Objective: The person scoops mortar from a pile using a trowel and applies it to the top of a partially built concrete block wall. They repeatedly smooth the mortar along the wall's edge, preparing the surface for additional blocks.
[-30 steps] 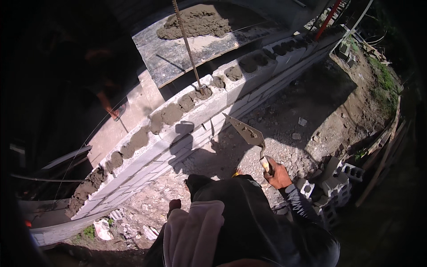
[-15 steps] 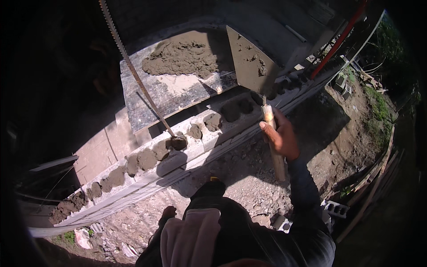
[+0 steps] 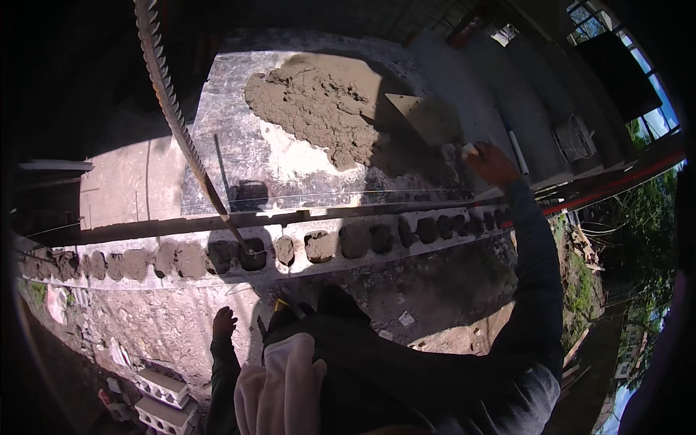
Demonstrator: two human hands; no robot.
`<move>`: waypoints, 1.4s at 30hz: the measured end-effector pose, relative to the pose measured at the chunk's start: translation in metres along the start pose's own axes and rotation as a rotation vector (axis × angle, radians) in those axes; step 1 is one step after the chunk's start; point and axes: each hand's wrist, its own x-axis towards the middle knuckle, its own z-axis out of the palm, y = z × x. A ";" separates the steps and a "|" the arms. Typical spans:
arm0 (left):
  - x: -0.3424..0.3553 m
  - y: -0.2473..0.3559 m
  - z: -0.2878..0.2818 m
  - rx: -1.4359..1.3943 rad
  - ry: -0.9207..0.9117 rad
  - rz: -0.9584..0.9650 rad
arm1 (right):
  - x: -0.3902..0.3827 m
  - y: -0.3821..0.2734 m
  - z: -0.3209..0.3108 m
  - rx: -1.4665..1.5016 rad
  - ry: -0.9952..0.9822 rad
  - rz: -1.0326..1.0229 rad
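1 trowel (image 3: 428, 122): farther out than before, now inside the right edge of the board (image 3: 232, 80)
1 mortar pile (image 3: 319, 112): trowel at its right end
1 right hand (image 3: 494, 165): clenched on trowel handle
1 left hand (image 3: 225, 322): low, can't tell grip

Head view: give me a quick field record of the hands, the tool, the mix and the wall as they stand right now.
Right hand: gripping the trowel's handle
Trowel: blade at the mortar's shaded right side; contact unclear
Left hand: on the near side of the wall, nothing visible in it
Mortar: heaped on the board, partly shaded
Board: beyond the wall
Wall: hollow blocks, many cavities holding mortar
Rebar: rising at a slant from a cavity
Loose blocks: lower left, near side
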 end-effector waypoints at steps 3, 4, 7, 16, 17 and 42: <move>-0.048 -0.037 0.023 -0.138 0.286 -0.098 | 0.025 0.014 -0.016 0.065 -0.320 0.174; -0.068 -0.051 0.039 -0.194 0.323 -0.084 | 0.026 0.036 -0.020 0.130 -0.391 0.296; -0.153 -0.142 0.061 -0.211 0.608 -0.206 | 0.063 0.047 -0.007 0.271 -0.623 0.328; -0.327 -0.252 0.345 -0.503 0.766 -0.664 | 0.184 0.000 0.096 0.505 -1.033 0.163; -0.326 -0.249 0.360 -0.522 0.749 -0.654 | 0.195 -0.018 0.112 0.526 -1.033 0.094; -0.197 -0.154 0.338 -0.505 0.479 -0.217 | 0.225 -0.022 0.161 -0.172 0.103 -0.725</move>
